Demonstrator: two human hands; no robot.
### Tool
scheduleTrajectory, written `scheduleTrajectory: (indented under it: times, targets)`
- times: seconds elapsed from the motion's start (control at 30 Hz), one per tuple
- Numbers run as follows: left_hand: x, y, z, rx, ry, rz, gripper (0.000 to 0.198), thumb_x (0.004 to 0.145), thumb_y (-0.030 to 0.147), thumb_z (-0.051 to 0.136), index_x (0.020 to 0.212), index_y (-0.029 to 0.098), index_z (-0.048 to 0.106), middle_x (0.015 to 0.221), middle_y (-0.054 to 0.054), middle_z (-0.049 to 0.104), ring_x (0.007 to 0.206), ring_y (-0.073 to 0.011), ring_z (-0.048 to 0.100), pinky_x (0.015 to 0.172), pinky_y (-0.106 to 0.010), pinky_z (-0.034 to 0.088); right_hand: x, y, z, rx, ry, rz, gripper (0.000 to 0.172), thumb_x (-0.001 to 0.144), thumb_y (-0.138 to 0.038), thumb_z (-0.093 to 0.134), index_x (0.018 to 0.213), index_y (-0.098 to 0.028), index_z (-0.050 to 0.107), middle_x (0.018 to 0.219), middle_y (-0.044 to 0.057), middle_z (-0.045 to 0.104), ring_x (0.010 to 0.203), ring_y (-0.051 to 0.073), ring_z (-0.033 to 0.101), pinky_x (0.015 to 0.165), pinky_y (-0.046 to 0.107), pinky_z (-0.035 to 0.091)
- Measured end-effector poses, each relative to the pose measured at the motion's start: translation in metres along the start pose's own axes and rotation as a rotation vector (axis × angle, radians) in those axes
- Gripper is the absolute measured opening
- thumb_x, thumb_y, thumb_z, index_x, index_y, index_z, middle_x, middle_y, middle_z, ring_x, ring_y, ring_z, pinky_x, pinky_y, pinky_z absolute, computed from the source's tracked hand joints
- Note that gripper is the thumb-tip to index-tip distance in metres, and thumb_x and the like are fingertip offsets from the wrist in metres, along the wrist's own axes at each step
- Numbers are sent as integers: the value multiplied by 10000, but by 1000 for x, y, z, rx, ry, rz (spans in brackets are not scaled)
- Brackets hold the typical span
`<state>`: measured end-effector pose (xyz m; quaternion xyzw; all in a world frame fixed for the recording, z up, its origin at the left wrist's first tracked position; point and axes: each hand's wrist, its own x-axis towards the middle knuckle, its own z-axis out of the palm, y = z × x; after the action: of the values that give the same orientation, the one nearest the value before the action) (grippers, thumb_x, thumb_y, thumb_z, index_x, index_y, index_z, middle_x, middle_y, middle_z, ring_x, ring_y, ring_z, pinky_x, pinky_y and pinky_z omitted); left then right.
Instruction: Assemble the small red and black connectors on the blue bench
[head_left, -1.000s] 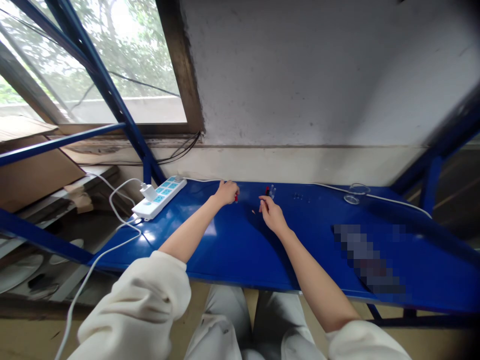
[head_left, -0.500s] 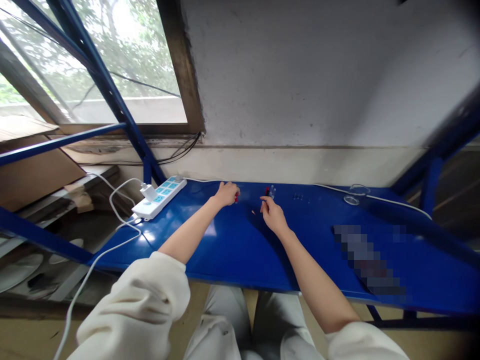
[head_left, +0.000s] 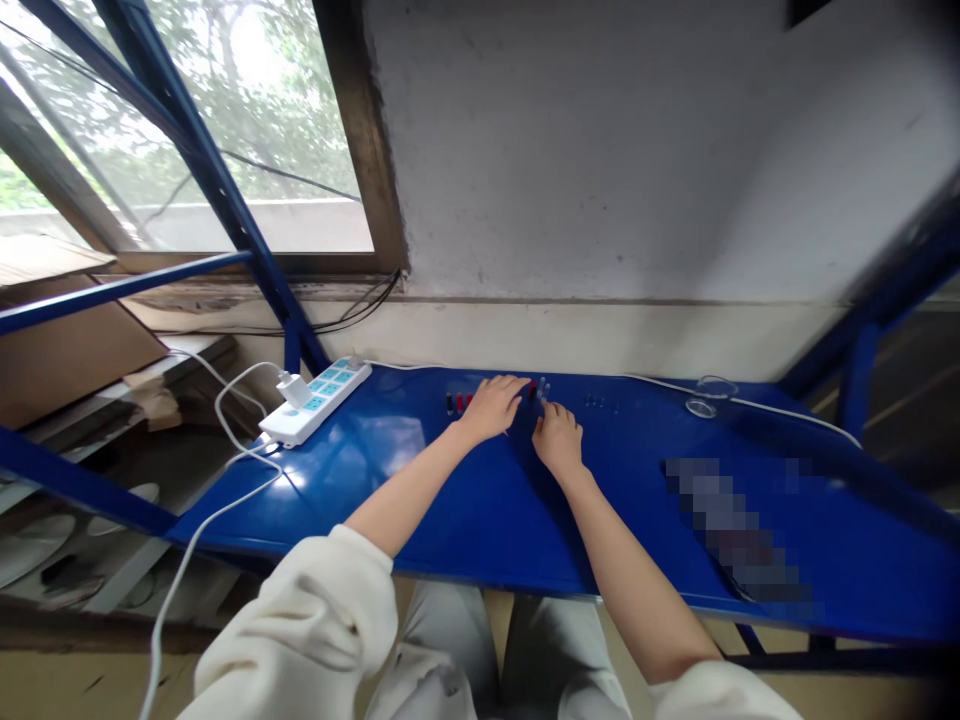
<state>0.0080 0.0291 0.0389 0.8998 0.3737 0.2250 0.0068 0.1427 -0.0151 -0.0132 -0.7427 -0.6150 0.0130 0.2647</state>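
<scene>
My left hand [head_left: 495, 405] reaches across the table, fingers stretched out and thumb apart. Its fingertips are close to a small upright red piece [head_left: 532, 388]; whether they touch it I cannot tell. Just right of that stand small clear tube-like pieces [head_left: 544, 388]. My right hand [head_left: 559, 438] is on the near side of these clear pieces, fingers curled with index finger and thumb forward. Anything between those fingertips is too small to make out. Left of my left hand, a small black piece [head_left: 449, 403] and red pieces [head_left: 460, 402] stand in a row, partly covered by the hand.
More small clear pieces [head_left: 594, 401] lie on the blue table [head_left: 450, 510]. A round clear object [head_left: 702, 408] stands farther right, by a white cable. A pixelated dark item [head_left: 739, 530] lies front right. At left, a white power strip [head_left: 316, 402] has a plug and cable.
My left hand has moved right, away from the row of black and red pieces, to the single red piece. My right hand has shifted slightly right and toward me.
</scene>
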Motion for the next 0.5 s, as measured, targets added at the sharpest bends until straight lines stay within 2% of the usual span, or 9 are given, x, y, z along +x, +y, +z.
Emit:
scheduleTrajectory:
  times: [0.13, 0.3, 0.37, 0.5]
  targets:
    - [0, 8, 33, 23, -93, -129, 576, 838, 167, 314, 1373, 242, 115, 1355, -93, 334, 1170, -237, 360, 884, -398, 340, 0, 2, 4, -46, -74, 42, 467, 812, -173, 322, 1270, -121, 398, 1332, 160, 367, 1235, 298, 280, 937, 496, 258]
    - [4, 7, 51, 47, -113, -201, 695, 803, 93, 317, 1379, 279, -25, 1385, -103, 278, 1200, -247, 324, 901, -430, 320, 0, 3, 7, -80, -167, 63, 480, 822, -188, 308, 1294, -123, 374, 1369, 160, 311, 1273, 308, 211, 956, 549, 202]
    - [7, 5, 53, 54, -115, -208, 704, 787, 73, 325, 1380, 284, 8, 1386, -101, 276, 1202, -251, 319, 901, -440, 316, 0, 3, 7, -88, -177, 59, 480, 824, -190, 307, 1294, -125, 376, 1372, 155, 309, 1277, 308, 200, 958, 557, 193]
    - [15, 5, 57, 68, -123, -186, 556, 807, 81, 317, 1335, 246, 255, 1304, -105, 398, 1147, -248, 380, 882, -419, 326, 0, 3, 7, -98, -186, 57, 474, 831, -197, 298, 1294, -140, 381, 1381, 139, 298, 1282, 311, 186, 962, 569, 174]
